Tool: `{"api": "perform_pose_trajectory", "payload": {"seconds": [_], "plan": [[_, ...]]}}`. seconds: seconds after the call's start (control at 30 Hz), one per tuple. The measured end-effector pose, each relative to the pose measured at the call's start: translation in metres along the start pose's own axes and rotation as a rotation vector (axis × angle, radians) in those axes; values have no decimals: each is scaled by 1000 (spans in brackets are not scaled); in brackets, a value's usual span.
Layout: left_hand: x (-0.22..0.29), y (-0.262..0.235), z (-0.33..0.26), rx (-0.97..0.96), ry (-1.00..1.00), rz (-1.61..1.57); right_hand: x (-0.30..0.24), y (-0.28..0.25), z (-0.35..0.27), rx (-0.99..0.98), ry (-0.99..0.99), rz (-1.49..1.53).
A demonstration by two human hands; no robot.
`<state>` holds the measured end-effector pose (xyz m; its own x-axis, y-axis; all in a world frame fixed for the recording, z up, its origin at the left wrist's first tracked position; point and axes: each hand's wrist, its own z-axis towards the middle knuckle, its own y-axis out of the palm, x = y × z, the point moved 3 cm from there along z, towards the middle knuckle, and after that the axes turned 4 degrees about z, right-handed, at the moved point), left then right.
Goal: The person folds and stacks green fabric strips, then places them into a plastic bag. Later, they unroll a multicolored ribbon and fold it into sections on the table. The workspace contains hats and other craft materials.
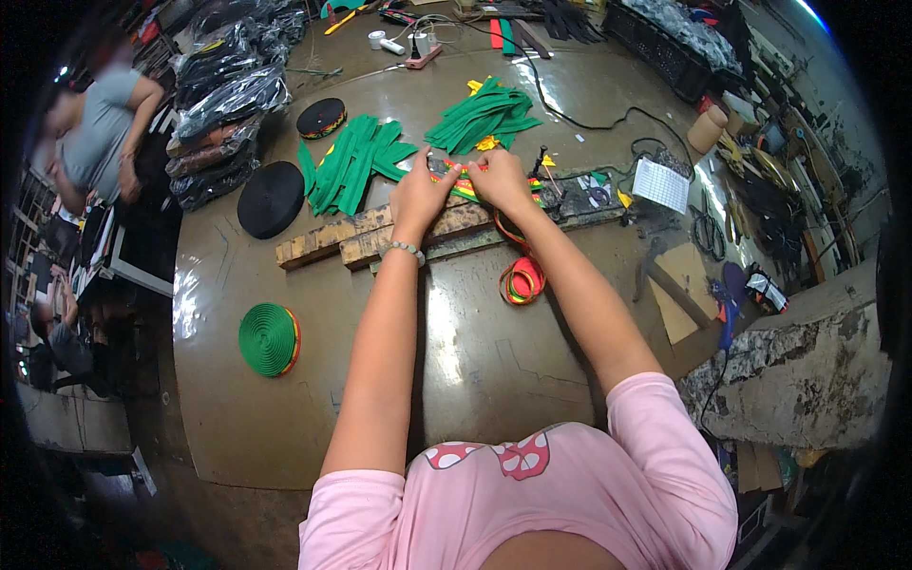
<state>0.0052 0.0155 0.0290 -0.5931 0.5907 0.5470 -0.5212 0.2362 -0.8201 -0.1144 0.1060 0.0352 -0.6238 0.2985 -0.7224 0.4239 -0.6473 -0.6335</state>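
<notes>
My left hand (418, 198) and my right hand (502, 180) are close together over the wooden bars, fingers pinched on a red, yellow and green woven strap (464, 186). From beside my right hand the strap hangs down to a loose coil (522, 281) on the table. Beyond my hands lie two heaps of cut green strips, one to the left (353, 169) and one farther back (486, 116). The wooden bars (328, 237) run crosswise beneath my hands. A small clamp-like tool with a black upright handle (541, 160) stands just right of my right hand.
A green strap roll (267, 339) lies at the near left; black rolls (271, 199) (321, 118) sit farther back. Bagged goods (228, 95) are stacked at left, near another person (104, 133). A cable (579, 116) crosses toward a grid-marked sheet (662, 184). Cardboard (676, 318) lies right.
</notes>
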Motion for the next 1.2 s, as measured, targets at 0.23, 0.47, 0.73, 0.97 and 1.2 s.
{"api": "perform_pose_trajectory", "payload": {"seconds": [0.23, 0.47, 0.73, 0.97, 1.2], "plan": [[-1, -1, 1, 9, -11, 0, -21, -117, -43, 89, -354, -134], [-1, 1, 2, 12, -3, -3, 71, -142, -52, -44, 320, 429], [0, -2, 1, -58, -48, -18, 110, -128, -73, -98, 601, 403], [-15, 0, 4, -38, 79, -151, -10, -135, -66, -39, -4, 650], [-15, -3, 3, -112, 37, -190, -5, -8, -3, -67, 91, 291]]}}
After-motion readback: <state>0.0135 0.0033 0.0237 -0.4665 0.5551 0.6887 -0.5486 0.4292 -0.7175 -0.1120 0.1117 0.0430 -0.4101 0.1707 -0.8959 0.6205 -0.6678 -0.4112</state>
